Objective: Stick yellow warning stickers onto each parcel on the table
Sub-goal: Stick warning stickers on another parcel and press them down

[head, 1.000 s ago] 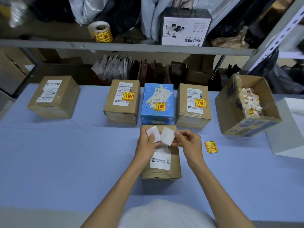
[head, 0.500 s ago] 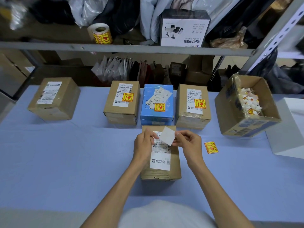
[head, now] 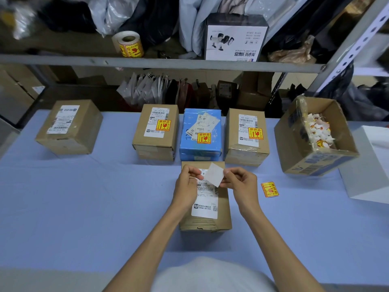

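Observation:
A brown parcel (head: pixel 223 207) with a white shipping label lies right in front of me. My left hand (head: pixel 188 186) hovers over its far end with fingers curled, pinching a sticker (head: pixel 195 178) of which only a pale edge shows. My right hand (head: pixel 242 182) pinches a white square of backing paper (head: pixel 213 174) above the parcel. At the back, two brown parcels (head: pixel 156 142) (head: pixel 233 135) and a blue parcel (head: pixel 189 123) carry yellow warning stickers. Far left, another brown parcel (head: pixel 86 127) shows only a white label.
A loose yellow sticker (head: pixel 270 189) lies on the blue table (head: pixel 84 207) right of my hands. An open carton (head: pixel 294 144) with crumpled backing papers stands at the right, beside a white box (head: pixel 368 169). A sticker roll (head: pixel 129 44) sits on the shelf above.
My left hand has brought its white piece down toward the parcel's label, where my fingers now hide most of it. My right hand has stayed put with the backing paper.

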A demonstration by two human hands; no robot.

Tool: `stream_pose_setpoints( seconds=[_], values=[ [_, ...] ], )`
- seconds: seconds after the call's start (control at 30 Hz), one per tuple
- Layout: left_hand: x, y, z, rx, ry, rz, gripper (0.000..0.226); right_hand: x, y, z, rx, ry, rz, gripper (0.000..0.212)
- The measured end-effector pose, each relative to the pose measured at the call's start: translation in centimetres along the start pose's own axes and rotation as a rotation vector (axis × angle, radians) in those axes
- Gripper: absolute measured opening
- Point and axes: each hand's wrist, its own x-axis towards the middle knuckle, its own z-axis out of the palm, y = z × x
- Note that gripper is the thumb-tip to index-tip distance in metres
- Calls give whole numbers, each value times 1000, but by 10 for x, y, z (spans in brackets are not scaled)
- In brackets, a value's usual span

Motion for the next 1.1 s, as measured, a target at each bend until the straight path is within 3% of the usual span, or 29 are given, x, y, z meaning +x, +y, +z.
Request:
stream_pose_setpoints(
  seconds=[0.13,0.53,0.83,1.0,1.1],
  values=[
    [-4,7,-4,-16,92,-1,20,0,1,1,1,-1,7,10],
    [-8,2,6,414,41,506,28,-3,3,11,-51,42,2,10],
    [-6,0,5,494,57,511,20,-1,5,13,13,34,77,9],
    [-7,-2,6,508,56,489,26,-2,6,13,-6,25,63,10],
    [-6,-2,5,495,71,477,17,-3,5,14,47,-15,72,8]
  ],
)
